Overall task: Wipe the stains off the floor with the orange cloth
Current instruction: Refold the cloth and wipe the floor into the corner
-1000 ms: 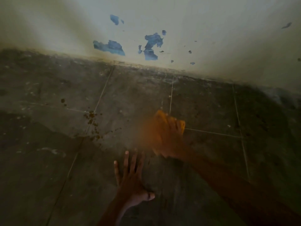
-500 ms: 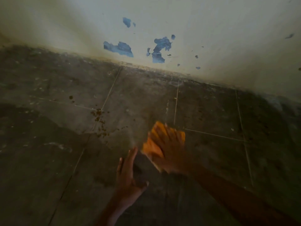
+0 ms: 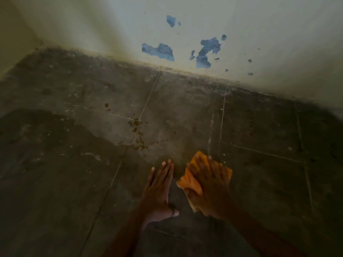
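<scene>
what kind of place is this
Probably a bare, worn room indoors, seen at the foot of a wall. The floor is dark tile with pale grout lines and brown stains. The wall is pale, with paint flaked off to blue patches and grime along its base.

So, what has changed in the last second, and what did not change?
The right hand drew the orange cloth back toward the person, closer beside the left hand. The left hand tilted up briefly and lies flat on the floor again. The cloth stayed under the right hand; the brown stains remain unwiped.
</scene>
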`<state>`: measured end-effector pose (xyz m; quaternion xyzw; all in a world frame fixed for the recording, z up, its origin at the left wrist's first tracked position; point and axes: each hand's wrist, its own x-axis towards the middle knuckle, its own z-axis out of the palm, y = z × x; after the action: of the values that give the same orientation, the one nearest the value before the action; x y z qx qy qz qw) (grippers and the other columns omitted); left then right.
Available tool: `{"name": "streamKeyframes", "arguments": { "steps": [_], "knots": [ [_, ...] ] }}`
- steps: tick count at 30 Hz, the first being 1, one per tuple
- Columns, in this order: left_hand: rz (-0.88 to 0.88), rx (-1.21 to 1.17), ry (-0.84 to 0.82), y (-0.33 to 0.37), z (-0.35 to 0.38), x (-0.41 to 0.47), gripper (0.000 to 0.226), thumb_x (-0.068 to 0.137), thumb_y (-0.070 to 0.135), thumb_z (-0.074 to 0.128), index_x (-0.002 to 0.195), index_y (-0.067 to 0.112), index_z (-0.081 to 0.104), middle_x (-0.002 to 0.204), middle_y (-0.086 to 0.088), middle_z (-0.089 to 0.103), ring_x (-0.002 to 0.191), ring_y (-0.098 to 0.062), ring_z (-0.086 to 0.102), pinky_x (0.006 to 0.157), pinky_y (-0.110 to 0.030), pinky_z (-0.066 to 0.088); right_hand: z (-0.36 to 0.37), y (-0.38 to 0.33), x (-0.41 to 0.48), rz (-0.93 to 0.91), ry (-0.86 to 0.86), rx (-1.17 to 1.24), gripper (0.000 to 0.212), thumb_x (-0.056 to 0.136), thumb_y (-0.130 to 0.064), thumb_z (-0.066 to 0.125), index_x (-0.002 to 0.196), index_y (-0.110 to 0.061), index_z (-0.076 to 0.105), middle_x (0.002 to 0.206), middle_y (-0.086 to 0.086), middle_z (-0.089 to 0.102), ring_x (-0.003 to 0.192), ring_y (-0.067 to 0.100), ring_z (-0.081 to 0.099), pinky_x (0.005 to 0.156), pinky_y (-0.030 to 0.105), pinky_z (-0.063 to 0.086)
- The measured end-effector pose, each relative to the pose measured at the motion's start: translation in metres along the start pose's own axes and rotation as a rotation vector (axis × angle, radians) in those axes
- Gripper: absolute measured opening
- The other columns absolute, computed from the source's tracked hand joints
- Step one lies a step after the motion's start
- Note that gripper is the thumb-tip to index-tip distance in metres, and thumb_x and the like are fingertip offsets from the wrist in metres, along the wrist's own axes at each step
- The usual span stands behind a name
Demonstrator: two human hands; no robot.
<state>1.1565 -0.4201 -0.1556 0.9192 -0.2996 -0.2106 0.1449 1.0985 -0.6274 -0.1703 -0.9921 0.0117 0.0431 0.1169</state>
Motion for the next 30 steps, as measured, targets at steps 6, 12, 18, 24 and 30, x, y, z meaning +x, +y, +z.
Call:
{"name": "streamKeyframes", "arguments": {
  "steps": [6,12,18,24,30],
  "knots": [
    [0.029,-0.083,0.026,-0.002,0.002,-0.002,0.139,0.061,0.058,0.075,0.148,0.018,-0.027,0.156,0.004,-0.034,0.142,-0.01,-0.034,0.119,-0.041,-0.017,-0.012,0.016,0.154,0.254,0.038,0.006,0.083,0.08,-0.082,0.026,0.154,-0.045,0.016,0.168,-0.002,0.008,0.153,0.039,0.004,0.118,0.067,0.007],
    [-0.356,-0.114,0.287,-0.076,-0.033,-0.026,0.115,0.069,0.073,0.062,0.155,0.026,0.003,0.164,0.001,-0.007,0.149,-0.021,-0.012,0.119,-0.054,-0.006,0.02,-0.071,0.046,-0.05,0.06,0.042,0.08,0.089,-0.074,0.033,0.157,-0.034,0.021,0.168,0.004,0.009,0.154,0.038,0.002,0.118,0.067,0.009],
    [-0.462,-0.066,0.114,-0.138,-0.054,-0.033,0.128,0.056,0.074,0.066,0.153,0.032,-0.007,0.16,-0.003,-0.022,0.147,-0.034,-0.018,0.117,-0.058,-0.002,0.011,-0.074,0.124,-0.018,0.09,-0.029,0.082,0.078,-0.078,0.037,0.148,-0.036,0.041,0.163,0.005,0.029,0.148,0.043,0.022,0.116,0.066,0.016],
    [-0.447,-0.039,0.165,-0.148,-0.063,-0.038,0.13,0.056,0.074,0.072,0.154,0.034,-0.004,0.163,0.001,-0.013,0.15,-0.027,-0.009,0.119,-0.054,0.004,0.016,-0.137,0.164,0.045,0.067,-0.008,0.087,0.082,-0.076,0.03,0.153,-0.026,0.033,0.165,0.012,0.019,0.15,0.047,0.009,0.117,0.068,0.006],
    [-0.756,-0.209,0.185,-0.244,-0.107,-0.052,0.142,0.05,0.064,0.084,0.153,0.034,-0.009,0.161,-0.002,-0.022,0.148,-0.03,-0.017,0.117,-0.062,0.001,0.014,-0.099,0.163,-0.196,0.067,-0.092,0.086,0.076,-0.079,0.039,0.148,-0.031,0.042,0.163,0.007,0.029,0.145,0.043,0.03,0.115,0.065,0.021]
  ]
}}
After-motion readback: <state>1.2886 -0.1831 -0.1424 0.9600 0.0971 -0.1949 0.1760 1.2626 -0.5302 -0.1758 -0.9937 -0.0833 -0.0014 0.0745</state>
